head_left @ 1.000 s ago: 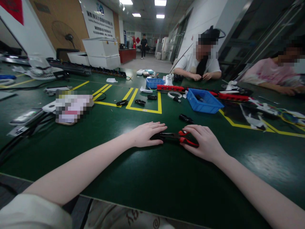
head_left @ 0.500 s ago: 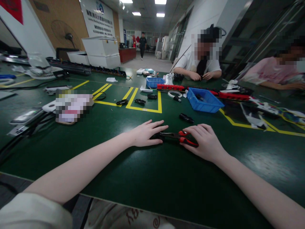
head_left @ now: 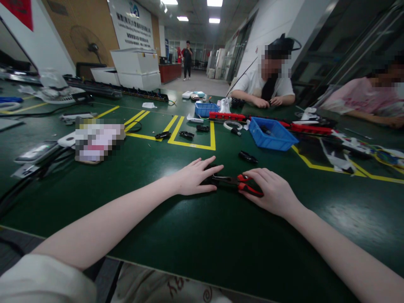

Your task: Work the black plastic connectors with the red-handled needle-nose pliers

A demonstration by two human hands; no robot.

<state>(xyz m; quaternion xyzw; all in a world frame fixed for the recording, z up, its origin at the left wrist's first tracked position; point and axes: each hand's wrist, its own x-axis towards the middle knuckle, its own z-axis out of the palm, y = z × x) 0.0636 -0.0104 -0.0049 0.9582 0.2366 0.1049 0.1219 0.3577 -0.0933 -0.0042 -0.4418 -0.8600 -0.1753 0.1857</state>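
Note:
Long-nose pliers [head_left: 229, 180] with red and black handles lie across the middle of the green table. My right hand [head_left: 271, 191] is closed around their handles, which stand somewhat apart. The jaw tips point left and reach a small black part [head_left: 208, 180] at my left hand [head_left: 196, 179]. That hand has its upper fingers spread, with the part held between fingers and thumb. The hand covers much of the part, so how the jaws meet it cannot be made out. A loose black piece [head_left: 248, 157] rests just beyond the pliers.
Several black pieces [head_left: 187, 134] lie in and by the yellow-taped rectangle [head_left: 192, 146]. Blue bins [head_left: 273, 143] and a red strip [head_left: 227, 116] stand farther back. A phone [head_left: 97, 143] and cables are at left. Two people sit across the table; another stands far behind.
The view has shifted very slightly. My left fingers have moved a little, while the right hand stays on the pliers. The distant person has a hand raised.

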